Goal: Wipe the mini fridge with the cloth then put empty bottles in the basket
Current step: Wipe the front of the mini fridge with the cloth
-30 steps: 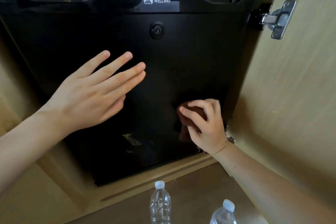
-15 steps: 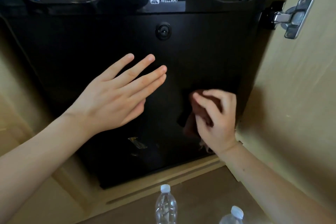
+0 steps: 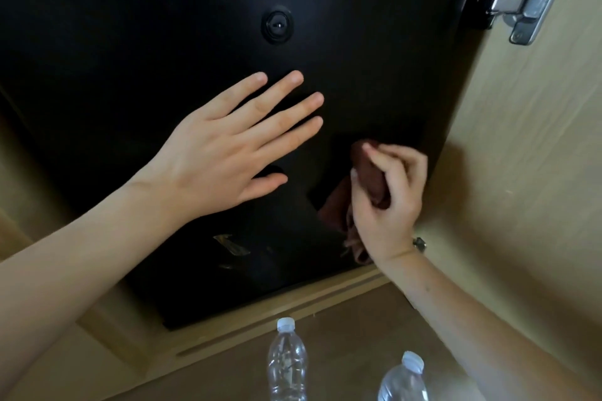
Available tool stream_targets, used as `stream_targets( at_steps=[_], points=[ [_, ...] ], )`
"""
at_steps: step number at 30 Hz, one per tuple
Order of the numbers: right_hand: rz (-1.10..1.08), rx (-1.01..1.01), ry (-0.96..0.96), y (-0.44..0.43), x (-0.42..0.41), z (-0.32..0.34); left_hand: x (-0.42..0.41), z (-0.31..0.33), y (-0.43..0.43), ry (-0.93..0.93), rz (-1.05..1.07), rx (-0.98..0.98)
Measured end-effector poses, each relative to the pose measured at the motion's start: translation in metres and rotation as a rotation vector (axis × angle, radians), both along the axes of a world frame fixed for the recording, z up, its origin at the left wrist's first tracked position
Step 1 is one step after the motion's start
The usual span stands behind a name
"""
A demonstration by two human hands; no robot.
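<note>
A glossy black mini fridge (image 3: 358,52) with a WELLWAY label and a round lock fills the cabinet opening. My left hand (image 3: 228,146) is spread flat, fingers apart, against the middle of its door. My right hand (image 3: 387,202) is closed on a bunched dark red-brown cloth (image 3: 371,172) and presses it to the lower right part of the door. Two clear plastic bottles with white caps stand on the floor below: one (image 3: 286,365) in the middle, another (image 3: 404,381) to its right. No basket is in view.
The fridge sits in a light wooden cabinet. The open cabinet door (image 3: 537,172) stands close on the right, with a metal hinge (image 3: 527,0) at its top. A wooden ledge (image 3: 277,312) runs under the fridge, and brown floor lies below.
Both hands have shifted right and slightly up across the fridge door, the right one carrying the cloth along. The view has moved closer to the fridge.
</note>
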State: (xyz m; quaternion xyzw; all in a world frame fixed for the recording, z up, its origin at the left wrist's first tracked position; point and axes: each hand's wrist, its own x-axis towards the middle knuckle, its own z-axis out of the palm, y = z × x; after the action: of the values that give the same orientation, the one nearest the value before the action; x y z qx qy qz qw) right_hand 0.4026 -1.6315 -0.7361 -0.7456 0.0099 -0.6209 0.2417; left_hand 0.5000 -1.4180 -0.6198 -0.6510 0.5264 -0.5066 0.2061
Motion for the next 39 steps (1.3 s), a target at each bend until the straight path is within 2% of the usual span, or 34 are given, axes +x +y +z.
stream_targets(
  at_steps=[4,6,8,9,11,14,19,21,23,25,29,32,34,36,39],
  points=[
    [-0.019,0.244,0.172,-0.001,-0.02,-0.063,0.006,-0.004,0.001,-0.013,-0.034,-0.03],
    [-0.005,0.488,0.14,0.003,-0.021,-0.061,0.006,-0.005,-0.002,0.003,-0.049,-0.04],
    [0.045,0.681,0.032,0.011,-0.014,-0.036,0.007,-0.007,-0.002,0.006,-0.05,-0.05],
    [0.039,0.675,-0.036,0.013,-0.009,-0.016,0.008,-0.007,-0.002,0.003,-0.05,-0.055],
    [-0.007,0.521,-0.126,0.012,-0.001,0.02,0.008,-0.008,-0.002,0.005,-0.059,-0.057],
    [-0.038,0.38,-0.135,0.01,0.005,0.031,0.009,-0.007,-0.003,0.015,-0.072,-0.049],
    [-0.037,0.573,0.139,0.026,-0.013,-0.047,0.007,-0.007,-0.003,0.008,-0.064,-0.053],
    [-0.027,0.657,0.183,0.026,-0.016,-0.055,0.006,-0.006,-0.003,0.022,-0.065,-0.052],
    [0.055,0.614,0.126,0.023,-0.016,-0.04,0.006,-0.006,-0.003,0.026,-0.064,-0.057],
    [0.079,0.454,0.033,0.017,-0.01,-0.015,0.006,-0.006,-0.003,0.018,-0.065,-0.063],
    [-0.009,0.146,-0.062,0.004,0.008,0.008,0.006,-0.006,-0.004,0.023,-0.072,-0.061],
    [-0.03,-0.259,0.075,0.0,0.001,-0.035,0.006,-0.006,-0.003,0.019,-0.058,-0.059],
    [0.0,-0.426,0.195,-0.005,-0.009,-0.063,0.004,-0.005,-0.002,0.022,-0.047,-0.044],
    [0.019,-0.404,0.244,-0.007,-0.014,-0.07,0.003,-0.004,-0.002,0.032,-0.038,-0.033],
    [0.036,-0.086,0.144,-0.003,-0.011,-0.048,0.003,-0.004,-0.002,0.027,-0.036,-0.024]
  ],
)
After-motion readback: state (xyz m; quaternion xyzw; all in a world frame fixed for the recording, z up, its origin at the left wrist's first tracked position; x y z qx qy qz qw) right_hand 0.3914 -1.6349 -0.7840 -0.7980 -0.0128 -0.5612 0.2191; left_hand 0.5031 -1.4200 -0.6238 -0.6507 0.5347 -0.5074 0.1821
